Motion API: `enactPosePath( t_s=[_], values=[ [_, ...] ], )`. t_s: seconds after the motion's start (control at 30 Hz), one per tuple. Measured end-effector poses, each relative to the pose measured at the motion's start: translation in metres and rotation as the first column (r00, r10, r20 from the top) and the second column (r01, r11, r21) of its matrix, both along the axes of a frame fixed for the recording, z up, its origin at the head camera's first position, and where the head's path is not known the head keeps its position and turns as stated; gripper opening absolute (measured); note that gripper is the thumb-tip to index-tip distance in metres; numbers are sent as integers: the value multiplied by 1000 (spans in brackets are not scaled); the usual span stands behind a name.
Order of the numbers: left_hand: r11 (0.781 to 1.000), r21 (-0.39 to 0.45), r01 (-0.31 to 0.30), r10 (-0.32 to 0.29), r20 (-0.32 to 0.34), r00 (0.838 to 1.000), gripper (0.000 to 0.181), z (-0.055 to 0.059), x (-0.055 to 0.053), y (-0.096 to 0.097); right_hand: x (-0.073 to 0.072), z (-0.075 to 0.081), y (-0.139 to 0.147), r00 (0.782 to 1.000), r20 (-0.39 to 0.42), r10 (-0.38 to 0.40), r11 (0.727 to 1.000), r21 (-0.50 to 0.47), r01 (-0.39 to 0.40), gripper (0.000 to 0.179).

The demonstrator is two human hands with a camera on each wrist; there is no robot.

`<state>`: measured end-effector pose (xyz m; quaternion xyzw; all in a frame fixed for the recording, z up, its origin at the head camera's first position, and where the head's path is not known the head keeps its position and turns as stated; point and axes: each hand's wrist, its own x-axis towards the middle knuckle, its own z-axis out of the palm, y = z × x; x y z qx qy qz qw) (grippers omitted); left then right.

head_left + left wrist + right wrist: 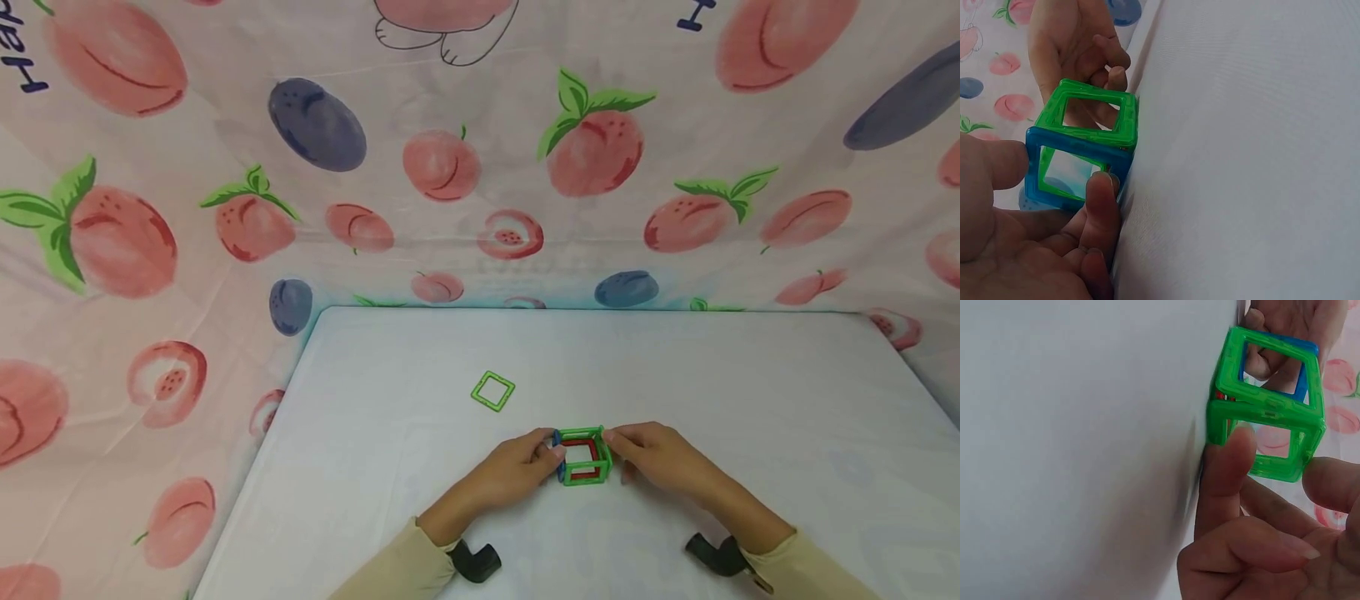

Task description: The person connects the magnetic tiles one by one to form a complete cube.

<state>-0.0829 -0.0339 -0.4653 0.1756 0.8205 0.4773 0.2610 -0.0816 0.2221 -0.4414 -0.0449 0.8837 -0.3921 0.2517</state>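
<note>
A small box of square magnetic tile frames stands on the white table between both hands. Its green tiles (585, 481) make up several sides, a blue tile (1075, 142) forms the left side, and a red tile (597, 451) shows inside the outline, low down. My left hand (510, 467) pinches the blue side between thumb and fingers. From the other end, my right hand (663, 454) holds the green right side, thumb at one edge and a fingertip at the opposite one. In the right wrist view, a narrow gap shows between two green tiles near the table.
A loose green square tile (477, 397) lies flat on the white table (675, 367), beyond the box and to its left. Behind the table hangs a fruit-print cloth (525, 167). Black wrist devices (480, 563) stick out by both sleeves.
</note>
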Motion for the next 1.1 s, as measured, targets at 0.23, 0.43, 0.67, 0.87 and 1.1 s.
enactPosePath(
  t_s=[0.23,0.43,0.67,0.87,1.1],
  values=[
    [1000,-12,19,-19,-6,1000,50,0,-1,1,2,-1,-1,1000,-10,-4,1000,-10,4,44],
    [999,-33,23,-24,-26,999,53,-1,-1,2,0,2,1,993,-111,48,998,-32,-52,45],
    [998,-43,40,-42,-40,998,56,0,0,0,-12,5,-5,908,-406,107,994,38,-100,18],
    [997,-59,52,-56,-63,996,65,0,0,-1,-19,3,-13,885,-457,92,995,65,-70,14],
    [996,-48,71,-74,-77,994,66,-1,0,-1,-18,-2,-17,882,-469,56,997,77,-23,15]
  ],
)
